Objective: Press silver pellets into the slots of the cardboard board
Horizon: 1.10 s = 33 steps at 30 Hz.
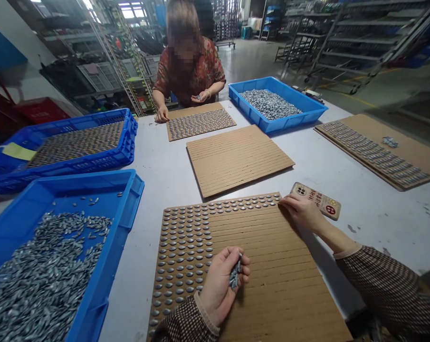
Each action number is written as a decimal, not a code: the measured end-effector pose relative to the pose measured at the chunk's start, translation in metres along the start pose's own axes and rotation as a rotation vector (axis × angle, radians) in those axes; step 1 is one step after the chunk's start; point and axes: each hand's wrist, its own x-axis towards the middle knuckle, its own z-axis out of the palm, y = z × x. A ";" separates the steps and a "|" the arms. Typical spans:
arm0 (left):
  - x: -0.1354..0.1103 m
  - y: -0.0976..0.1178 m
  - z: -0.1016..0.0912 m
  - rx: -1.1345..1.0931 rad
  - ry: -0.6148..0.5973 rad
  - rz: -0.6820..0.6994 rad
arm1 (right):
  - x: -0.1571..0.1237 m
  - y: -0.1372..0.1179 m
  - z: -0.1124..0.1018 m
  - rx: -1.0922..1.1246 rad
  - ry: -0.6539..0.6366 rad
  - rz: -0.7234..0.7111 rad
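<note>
My left hand [224, 280] is curled, palm up, around a handful of small grey metal pieces [235, 271], pointed oval in shape. It hovers over a slotted cardboard sheet [268, 266]. Rows of the same metal pieces [184, 237] stand in the slots along the sheet's left side and far edge. At the far right corner of that sheet, my right hand [300, 209] has its fingertips pinched together at the end of a row. Whatever sits between those fingertips is hidden. Just beyond this hand lies a phone in a decorated case [318, 200].
Left stands a blue bin [129, 190] of loose metal pieces; behind it, a blue crate [129, 137] holds a filled sheet. Bare slotted cardboard [239, 159] lies ahead. Opposite, a person [189, 61] works at another sheet [200, 123]. Right are another blue bin [293, 121] and sheet [378, 152].
</note>
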 end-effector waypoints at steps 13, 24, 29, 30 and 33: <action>0.000 -0.004 -0.004 -0.003 -0.027 0.024 | 0.002 0.003 0.004 -0.080 -0.029 -0.063; -0.005 0.004 -0.002 -0.034 0.022 0.069 | -0.005 -0.033 -0.020 0.089 0.105 0.012; -0.006 0.007 -0.004 -0.034 0.020 0.107 | -0.024 -0.119 -0.016 0.431 -0.095 -0.079; -0.006 0.008 -0.004 -0.034 0.012 0.118 | -0.025 -0.136 -0.014 0.499 -0.122 -0.106; -0.008 0.009 -0.005 -0.042 -0.012 0.160 | -0.024 -0.171 -0.012 0.673 -0.162 -0.077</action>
